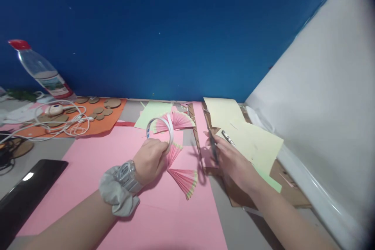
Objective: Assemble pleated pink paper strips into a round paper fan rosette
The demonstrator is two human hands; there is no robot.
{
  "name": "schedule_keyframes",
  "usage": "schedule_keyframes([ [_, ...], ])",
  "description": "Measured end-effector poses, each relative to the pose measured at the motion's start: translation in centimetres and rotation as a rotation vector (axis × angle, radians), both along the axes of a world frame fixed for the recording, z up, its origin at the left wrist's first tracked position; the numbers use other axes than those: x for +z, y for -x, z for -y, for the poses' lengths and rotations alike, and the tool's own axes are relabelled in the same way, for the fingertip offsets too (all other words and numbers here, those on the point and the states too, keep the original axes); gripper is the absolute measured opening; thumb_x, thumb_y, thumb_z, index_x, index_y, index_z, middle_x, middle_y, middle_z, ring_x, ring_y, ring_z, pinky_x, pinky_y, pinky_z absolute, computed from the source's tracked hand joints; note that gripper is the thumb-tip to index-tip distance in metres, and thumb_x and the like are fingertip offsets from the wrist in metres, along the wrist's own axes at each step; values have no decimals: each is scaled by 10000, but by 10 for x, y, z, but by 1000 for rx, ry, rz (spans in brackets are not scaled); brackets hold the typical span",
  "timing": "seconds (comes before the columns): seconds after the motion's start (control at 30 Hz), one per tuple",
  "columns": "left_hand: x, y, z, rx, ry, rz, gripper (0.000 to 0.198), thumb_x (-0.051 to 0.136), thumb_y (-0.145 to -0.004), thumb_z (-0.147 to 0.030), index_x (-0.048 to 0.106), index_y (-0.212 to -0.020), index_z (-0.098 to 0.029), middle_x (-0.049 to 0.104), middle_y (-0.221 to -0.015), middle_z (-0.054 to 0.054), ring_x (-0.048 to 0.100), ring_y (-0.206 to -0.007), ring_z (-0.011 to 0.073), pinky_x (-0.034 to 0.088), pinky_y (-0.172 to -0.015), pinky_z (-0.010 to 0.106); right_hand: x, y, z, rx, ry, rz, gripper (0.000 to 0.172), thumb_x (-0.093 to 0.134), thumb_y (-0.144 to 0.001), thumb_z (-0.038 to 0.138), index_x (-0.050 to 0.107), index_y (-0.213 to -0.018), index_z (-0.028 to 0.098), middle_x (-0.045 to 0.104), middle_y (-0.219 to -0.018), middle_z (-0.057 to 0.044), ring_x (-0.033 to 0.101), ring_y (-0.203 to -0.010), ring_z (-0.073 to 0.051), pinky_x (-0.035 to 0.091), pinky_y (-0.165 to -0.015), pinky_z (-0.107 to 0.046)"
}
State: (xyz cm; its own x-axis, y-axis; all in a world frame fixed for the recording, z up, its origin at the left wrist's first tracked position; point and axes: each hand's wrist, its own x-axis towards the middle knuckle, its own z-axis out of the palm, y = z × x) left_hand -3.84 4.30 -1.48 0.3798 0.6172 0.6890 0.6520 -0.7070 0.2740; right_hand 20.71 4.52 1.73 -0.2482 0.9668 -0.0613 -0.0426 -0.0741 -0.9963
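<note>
My left hand point(150, 160), with a watch and a grey scrunchie at the wrist, is closed on a white roll of tape point(161, 129) held upright over the pink paper sheet point(117, 187). Pink pleated paper fans lie around it: one behind the roll point(178, 120), one under my fingers point(175, 151), one nearer me point(185, 181). My right hand point(231, 160) rests on the pale yellow sheets point(249, 140) and brown cardboard, its fingers around dark scissors point(213, 150). A silver pen point(227, 138) lies just beyond that hand.
A plastic bottle with a red cap point(41, 70) leans at the back left. White cables point(58, 123) and brown cardboard discs lie on an orange sheet point(102, 125). A black device point(26, 191) sits at the left edge. A blue wall stands behind; a white surface point(322, 105) rises on the right.
</note>
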Motion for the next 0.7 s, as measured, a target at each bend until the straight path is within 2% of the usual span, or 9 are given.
schedule_keyframes([
  [0.07,-2,1,-2,20,6,3,122,420,-770,-81,492,-824,-163,499,-643,19,450,-608,165,391,-614,312,-2,11,-3,74,146,-140,364,450,-860,391,499,-1200,268,558,-739,4,547,-627,-132,474,-628,-290],
  [0.13,-2,2,-3,29,11,6,129,416,-778,-78,486,-848,-160,501,-657,21,450,-612,164,391,-616,314,-5,20,-6,15,105,-180,381,512,-827,402,503,-1175,247,528,-702,19,521,-567,-108,443,-524,-235],
  [0.2,-1,1,-2,23,18,4,125,413,-783,-79,482,-850,-159,496,-653,21,443,-609,162,390,-615,317,-11,26,-8,5,93,-163,419,563,-794,400,480,-1176,248,471,-595,54,444,-431,-91,343,-378,-203],
  [0.23,0,1,-1,13,23,1,121,413,-783,-81,482,-847,-158,493,-647,22,438,-605,161,390,-614,318,-14,28,-8,2,96,-156,397,567,-794,397,490,-1153,247,433,-557,68,403,-396,-82,308,-353,-196],
  [0.33,4,0,2,-32,40,-18,120,412,-774,-79,482,-827,-160,494,-632,23,424,-594,158,393,-605,315,-20,27,-8,20,120,-194,301,536,-824,378,533,-1089,233,435,-587,54,405,-451,-83,338,-405,-199],
  [0.47,5,-1,4,-52,75,-30,141,388,-772,-63,481,-795,-166,506,-633,27,435,-598,158,396,-593,306,-21,24,-7,135,209,-295,337,461,-866,386,493,-1172,248,509,-719,7,482,-593,-115,414,-540,-243],
  [0.57,4,-1,5,-58,103,-37,138,390,-782,-71,488,-779,-169,524,-659,38,447,-612,159,393,-601,310,-25,25,-6,127,206,-266,383,562,-818,352,487,-1183,260,505,-751,7,470,-612,-109,393,-546,-236],
  [0.7,6,-2,5,-96,104,-38,137,394,-784,-59,463,-767,-176,502,-633,29,423,-593,152,378,-595,302,-29,24,-7,152,152,-225,293,576,-812,362,529,-1083,261,458,-720,24,435,-581,-92,378,-538,-228],
])
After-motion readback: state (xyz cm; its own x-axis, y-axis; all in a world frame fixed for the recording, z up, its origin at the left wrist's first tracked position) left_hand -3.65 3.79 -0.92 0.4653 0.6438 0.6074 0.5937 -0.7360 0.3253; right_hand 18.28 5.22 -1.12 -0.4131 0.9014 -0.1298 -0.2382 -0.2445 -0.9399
